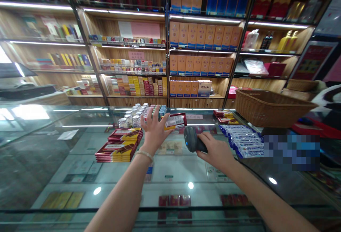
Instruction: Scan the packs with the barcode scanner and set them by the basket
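Observation:
My left hand [155,130], with a beaded bracelet at its wrist, pinches the end of a red and yellow chocolate pack [176,120] between thumb and index finger; its other fingers are spread. A white label with a barcode faces me on that pack. My right hand [215,151] is wrapped round a dark barcode scanner [192,139], whose head is close below and right of the pack. Left of my left hand lie two piles of similar chocolate packs [117,151] on the glass counter. Behind it, several small lidded jars [135,113] stand partly hidden by my fingers.
Blue and white slim packets [243,141] lie in a row at the right, with more chocolate packs [226,116] behind them. A wicker basket [271,107] stands at the back right. Under the glass counter [117,178] are boxed goods. Stocked shelves [167,61] line the far wall.

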### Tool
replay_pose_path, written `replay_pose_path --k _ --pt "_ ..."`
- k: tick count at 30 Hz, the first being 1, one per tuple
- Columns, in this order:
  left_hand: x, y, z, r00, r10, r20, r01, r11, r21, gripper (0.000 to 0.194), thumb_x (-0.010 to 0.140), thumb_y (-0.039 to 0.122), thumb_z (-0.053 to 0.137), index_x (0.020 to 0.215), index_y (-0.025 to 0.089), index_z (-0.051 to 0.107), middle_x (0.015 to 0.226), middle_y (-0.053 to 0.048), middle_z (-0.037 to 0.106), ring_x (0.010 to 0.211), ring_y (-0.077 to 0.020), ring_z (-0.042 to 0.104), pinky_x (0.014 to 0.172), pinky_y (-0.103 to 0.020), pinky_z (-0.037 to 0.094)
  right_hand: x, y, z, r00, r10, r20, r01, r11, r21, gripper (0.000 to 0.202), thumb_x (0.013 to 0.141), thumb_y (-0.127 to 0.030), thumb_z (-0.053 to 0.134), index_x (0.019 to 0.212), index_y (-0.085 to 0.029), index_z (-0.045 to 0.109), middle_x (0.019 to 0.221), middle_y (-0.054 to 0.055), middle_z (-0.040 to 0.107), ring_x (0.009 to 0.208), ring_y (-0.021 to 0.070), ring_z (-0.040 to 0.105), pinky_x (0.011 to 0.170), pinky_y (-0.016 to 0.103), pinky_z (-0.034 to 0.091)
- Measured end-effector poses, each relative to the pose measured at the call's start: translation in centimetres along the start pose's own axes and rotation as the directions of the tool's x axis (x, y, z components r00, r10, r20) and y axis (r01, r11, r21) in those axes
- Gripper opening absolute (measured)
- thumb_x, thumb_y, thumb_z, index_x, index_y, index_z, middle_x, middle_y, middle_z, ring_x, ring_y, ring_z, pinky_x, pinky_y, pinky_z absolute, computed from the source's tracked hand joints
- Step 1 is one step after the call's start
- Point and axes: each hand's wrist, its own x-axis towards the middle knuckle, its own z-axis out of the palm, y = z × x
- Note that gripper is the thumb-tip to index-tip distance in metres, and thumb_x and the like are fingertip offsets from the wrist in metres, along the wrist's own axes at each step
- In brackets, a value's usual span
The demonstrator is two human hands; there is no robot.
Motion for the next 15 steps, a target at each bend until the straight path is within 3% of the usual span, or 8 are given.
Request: replay_pose_path --k 2,5,8,15 --pt "0.0 -0.1 0.1 1.0 0.004 -0.005 -0.004 1.0 0.008 0.068 0.074 0.046 0.089 0.136 0.034 0.066 0.172 -0.015 0.03 0.159 -0.0424 0.024 0.124 -0.071 0.004 -0.1 -0.2 0.4 0.999 -0.042 -0.033 0.043 0.999 0.029 0.044 0.086 -0.029 0.067 0.129 -0.023 0.065 0.146 0.013 0.062 0.122 0.0327 0.068 0.101 0.049 0.056" --pt "-0.1 -0.1 0.2 1.0 0.019 -0.013 -0.018 0.999 0.026 0.069 0.074 0.046 0.089 0.137 0.034 0.066 0.172 -0.016 0.03 0.158 -0.0428 0.025 0.124 -0.071 0.006 -0.1 -0.3 1.1 0.991 -0.092 -0.101 0.094 0.995 0.013 0.041 0.081 -0.027 0.073 0.121 -0.022 0.069 0.162 0.015 0.048 0.153 0.0399 0.039 0.123 0.067 0.03" --pt "-0.1 -0.1 0.2 1.0 0.02 -0.016 -0.02 0.999 0.034 0.068 0.075 0.046 0.088 0.137 0.034 0.066 0.172 -0.016 0.03 0.158 -0.0433 0.025 0.123 -0.071 0.008 0.0 -0.3 1.7 0.99 -0.092 -0.103 0.093 0.996 -0.002 0.037 0.08 -0.03 0.075 0.116 -0.022 0.071 0.169 0.016 0.037 0.16 0.0436 0.021 0.123 0.076 0.015" --pt "-0.1 0.0 -0.1 1.0 0.018 -0.011 -0.018 1.0 0.005 0.065 0.077 0.047 0.086 0.137 0.034 0.065 0.172 -0.015 0.03 0.159 -0.0421 0.023 0.124 -0.071 0.006 0.0 -0.4 2.5 0.995 -0.075 -0.066 0.076 0.997 0.023 0.035 0.079 -0.034 0.077 0.111 -0.022 0.073 0.171 0.018 0.033 0.161 0.0431 0.017 0.123 0.076 0.009"
